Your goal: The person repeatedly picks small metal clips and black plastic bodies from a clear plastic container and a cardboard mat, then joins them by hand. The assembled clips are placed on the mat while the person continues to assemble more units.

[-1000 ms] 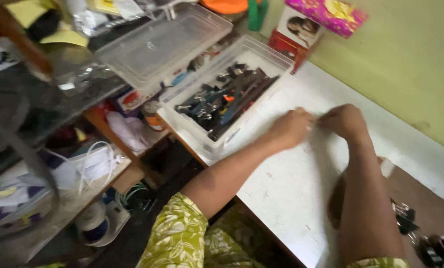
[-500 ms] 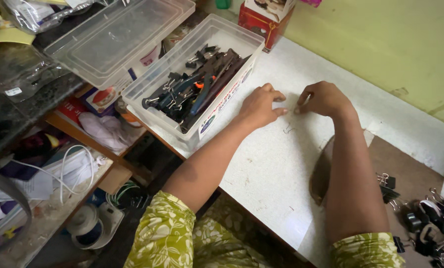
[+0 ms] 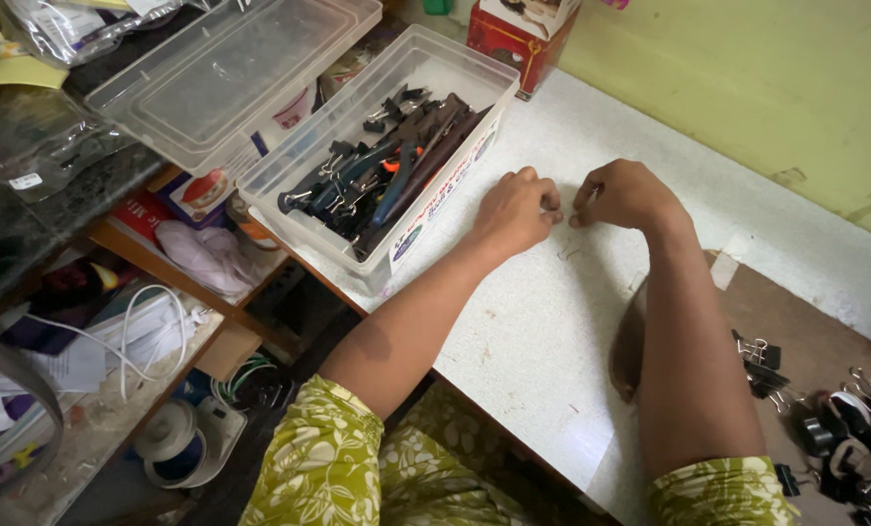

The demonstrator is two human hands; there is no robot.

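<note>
My left hand (image 3: 518, 209) and my right hand (image 3: 625, 195) rest close together on the white tabletop (image 3: 542, 331), fingertips pinched and almost touching each other. Something tiny and pale shows in my right hand's pinch; it is too small to identify. My left hand's fingers are curled shut beside it, and nothing can be seen in them. Just left of my left hand stands a clear plastic box (image 3: 474, 73) holding dark hand tools and black binder clips (image 3: 387, 175).
The box's clear lid (image 3: 231, 78) lies on clutter at the upper left. A red carton (image 3: 518, 34) stands by the yellow-green wall. A pile of black binder clips (image 3: 844, 429) lies on a brown board (image 3: 796, 321) at the right. Shelves with white cables (image 3: 143, 331) sit below left.
Both hands have stayed on the tabletop and their fingertips have drawn a little closer. The view has shifted, so the box and hands sit further right in the picture.
</note>
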